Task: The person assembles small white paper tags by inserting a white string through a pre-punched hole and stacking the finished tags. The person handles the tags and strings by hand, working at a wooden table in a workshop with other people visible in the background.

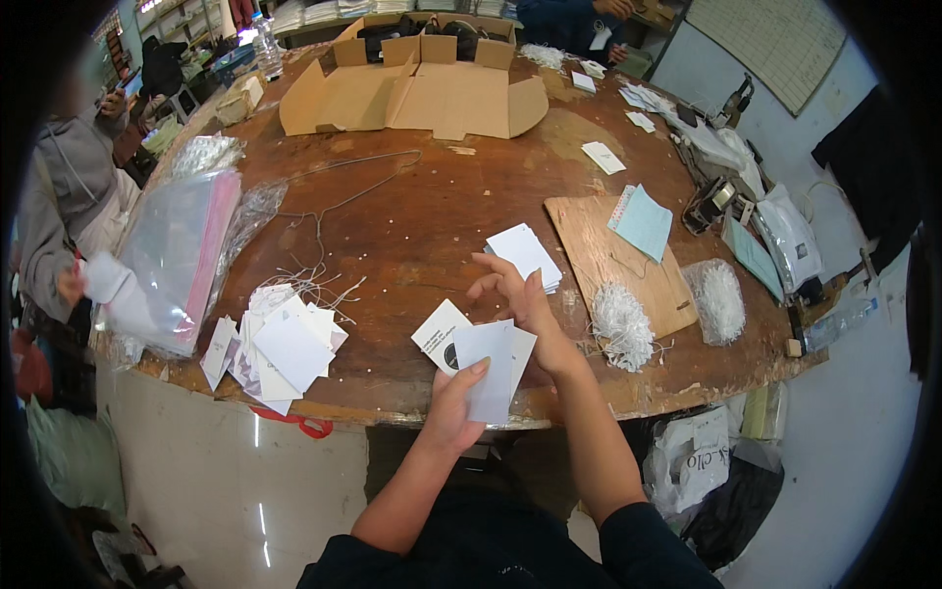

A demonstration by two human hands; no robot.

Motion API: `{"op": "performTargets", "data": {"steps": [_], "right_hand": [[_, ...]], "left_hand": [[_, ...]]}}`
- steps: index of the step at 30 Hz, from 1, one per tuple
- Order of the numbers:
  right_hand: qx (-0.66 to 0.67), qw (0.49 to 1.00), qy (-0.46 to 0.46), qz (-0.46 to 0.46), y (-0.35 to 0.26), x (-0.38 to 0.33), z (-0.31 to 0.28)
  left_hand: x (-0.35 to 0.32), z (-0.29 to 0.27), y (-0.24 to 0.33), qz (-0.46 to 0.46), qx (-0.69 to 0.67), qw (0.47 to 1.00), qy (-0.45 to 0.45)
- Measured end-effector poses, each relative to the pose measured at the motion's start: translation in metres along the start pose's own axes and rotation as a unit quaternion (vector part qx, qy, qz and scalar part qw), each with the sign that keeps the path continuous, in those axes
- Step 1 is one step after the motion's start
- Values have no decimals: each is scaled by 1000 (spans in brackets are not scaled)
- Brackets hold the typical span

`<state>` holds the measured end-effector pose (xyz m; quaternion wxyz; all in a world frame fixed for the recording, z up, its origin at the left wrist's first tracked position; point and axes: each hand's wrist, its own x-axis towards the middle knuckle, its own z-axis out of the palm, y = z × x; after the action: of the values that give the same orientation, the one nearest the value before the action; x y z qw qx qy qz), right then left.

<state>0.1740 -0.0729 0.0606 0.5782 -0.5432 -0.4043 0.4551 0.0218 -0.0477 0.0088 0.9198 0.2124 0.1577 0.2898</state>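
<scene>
White cards (488,368); brown wooden table (412,226); pale blue notepad (644,222); tan cardboard box (422,93).

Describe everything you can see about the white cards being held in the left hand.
The small fan of white paper cards looks like thin, flat cardstock, rectangular and mostly blank; one card at the left shows a dark round mark and some print near its lower corner. The left hand pinches the fan from below, thumb on the front, in a firm grip. The cards stand tilted above the near edge of the round brown wooden table. The right hand hovers just behind them with fingers spread.
</scene>
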Motion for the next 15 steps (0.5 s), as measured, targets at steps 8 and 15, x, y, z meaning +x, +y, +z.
{"op": "performTargets", "data": {"steps": [8, 15], "right_hand": [[-161, 987, 6, 19, 7, -22, -38], [250, 905, 266, -218, 14, -23, -40]], "left_hand": [[14, -9, 29, 133, 57, 989, 12], [18, -7, 32, 214, 284, 934, 31]]}}
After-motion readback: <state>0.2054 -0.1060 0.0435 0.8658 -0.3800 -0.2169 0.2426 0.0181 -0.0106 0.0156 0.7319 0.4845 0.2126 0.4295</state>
